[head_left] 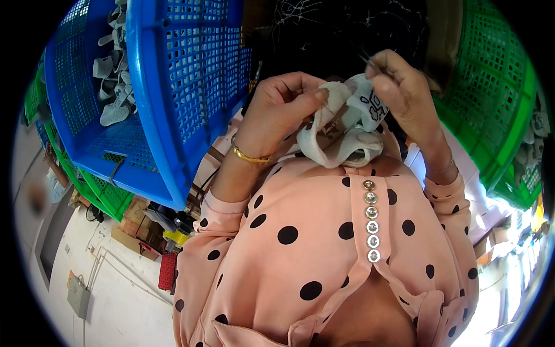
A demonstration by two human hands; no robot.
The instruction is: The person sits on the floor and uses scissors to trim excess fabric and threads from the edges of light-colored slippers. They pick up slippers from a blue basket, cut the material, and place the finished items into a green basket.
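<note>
A white shoe upper (pixel 313 149) with dark printed marks hangs in front of my chest, its opening facing me. My left hand (pixel 280 107) is closed on one edge of it, thumb pressed over the folded rim. On the other side my right hand (pixel 404 95) is bent beside the printed part, fingers pinched together. From those fingers sticks a thin dark pointed tool (pixel 365 56), blurred, its kind unclear. Whether the right fingers also touch the upper cannot be made out.
Close on the left stands a tall blue plastic crate (pixel 137 75) holding several white shoe uppers (pixel 117 107). A green crate (pixel 491 87) rises on the right, with more pale pieces beyond it. Dark material (pixel 347 34) strewn with loose threads lies ahead of my hands.
</note>
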